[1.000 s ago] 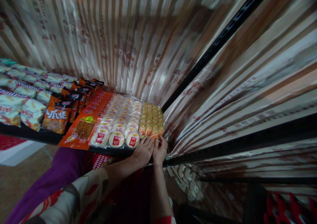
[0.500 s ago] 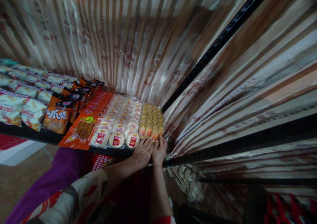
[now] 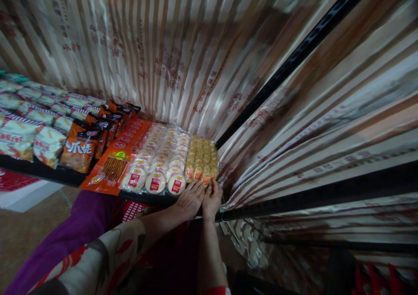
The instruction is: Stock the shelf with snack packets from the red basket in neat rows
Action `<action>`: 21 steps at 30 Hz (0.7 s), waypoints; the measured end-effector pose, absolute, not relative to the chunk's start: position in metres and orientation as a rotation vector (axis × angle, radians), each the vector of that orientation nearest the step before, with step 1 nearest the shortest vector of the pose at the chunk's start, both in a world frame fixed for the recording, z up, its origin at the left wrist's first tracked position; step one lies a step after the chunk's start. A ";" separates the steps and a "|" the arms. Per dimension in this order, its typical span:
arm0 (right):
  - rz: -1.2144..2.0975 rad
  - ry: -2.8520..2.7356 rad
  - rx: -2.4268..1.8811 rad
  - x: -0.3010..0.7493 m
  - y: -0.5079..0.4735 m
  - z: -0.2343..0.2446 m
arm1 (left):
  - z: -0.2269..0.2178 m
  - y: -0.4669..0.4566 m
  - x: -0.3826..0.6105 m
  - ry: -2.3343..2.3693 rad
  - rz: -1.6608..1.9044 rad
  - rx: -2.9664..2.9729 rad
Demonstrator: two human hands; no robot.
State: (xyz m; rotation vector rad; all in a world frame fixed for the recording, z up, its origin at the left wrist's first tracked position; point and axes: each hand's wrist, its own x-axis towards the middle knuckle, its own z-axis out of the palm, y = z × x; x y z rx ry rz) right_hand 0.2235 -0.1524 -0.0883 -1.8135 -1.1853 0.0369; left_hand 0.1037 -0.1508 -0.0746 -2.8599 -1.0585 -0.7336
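Small yellow snack packs [image 3: 200, 155] stand in tight rows at the right end of a black shelf, with orange labels on the front ones. My left hand [image 3: 191, 199] lies at their front edge, fingers stretched forward against the nearest packs. Close beside it, my right hand [image 3: 212, 199] has its fingers bent around the front right yellow snack pack, partly hiding it. Round white rice crackers [image 3: 155, 182] in clear wrappers fill the rows just left of my hands. Farther left lies a flat orange snack bag [image 3: 112, 166] with brown sticks pictured on it.
Orange-and-black snack bags [image 3: 80, 151] and white snack bags [image 3: 48, 145] stand along the left shelf. Behind rises a striped curtain [image 3: 170, 47], with a slanting black post [image 3: 281, 75] in front. A black rail [image 3: 294, 203] runs right. A red basket [image 3: 132, 210] sits below the shelf.
The view has shifted slightly, so the shelf goods sit a little farther right. Both hands stay at the front of the yellow packs, with hardly any movement.
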 end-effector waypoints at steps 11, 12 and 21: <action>0.039 -1.216 -1.788 0.228 -0.152 -0.090 | -0.073 -0.152 0.104 -1.074 -0.709 -2.896; 0.033 -1.221 -1.793 0.228 -0.152 -0.090 | -0.073 -0.152 0.104 -1.076 -0.713 -2.893; -0.038 -1.150 -1.739 0.227 -0.155 -0.087 | -0.074 -0.166 0.101 -1.094 -0.735 -2.886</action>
